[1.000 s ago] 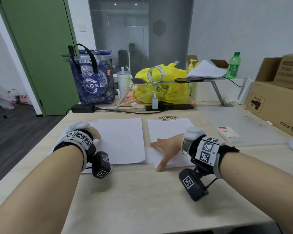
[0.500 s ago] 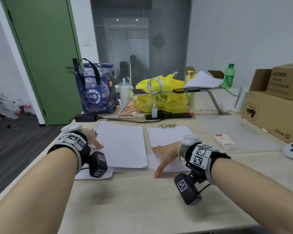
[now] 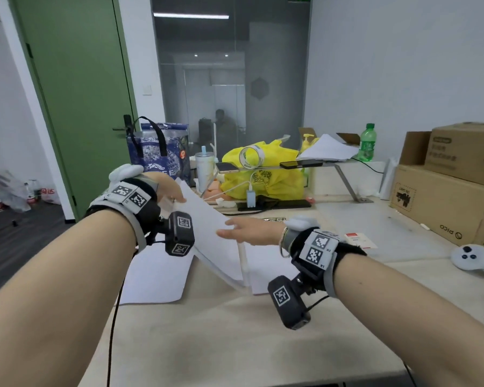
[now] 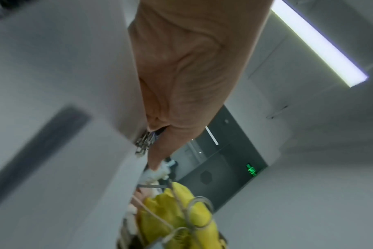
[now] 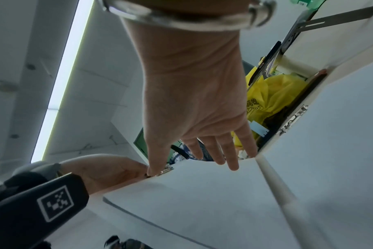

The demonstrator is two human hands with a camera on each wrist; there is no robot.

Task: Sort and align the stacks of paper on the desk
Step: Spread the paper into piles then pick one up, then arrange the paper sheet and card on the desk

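My left hand (image 3: 175,194) grips the far left edge of a stack of white paper (image 3: 215,241) and holds it tilted up off the desk (image 3: 235,344), its near corner low by the desk. My right hand (image 3: 234,232) has straight fingers that touch the stack's right edge. In the right wrist view those fingertips (image 5: 232,165) lie over the top edge of the stack (image 5: 202,202), and the left hand (image 5: 109,171) holds the left side. A loose sheet (image 3: 157,277) lies flat on the left. A second stack (image 3: 266,277) lies flat under my right wrist.
At the back of the desk stand a blue tote bag (image 3: 157,152), a tumbler (image 3: 204,171), a yellow bag (image 3: 263,169) and a metal stand (image 3: 344,180) with phones and papers. Cardboard boxes (image 3: 444,196) and a white controller (image 3: 475,258) sit on the right.
The left stack lay flat under my left hand; now that hand has raised it, tilted. My right hand left the right stack and went up to the raised stack's edge.
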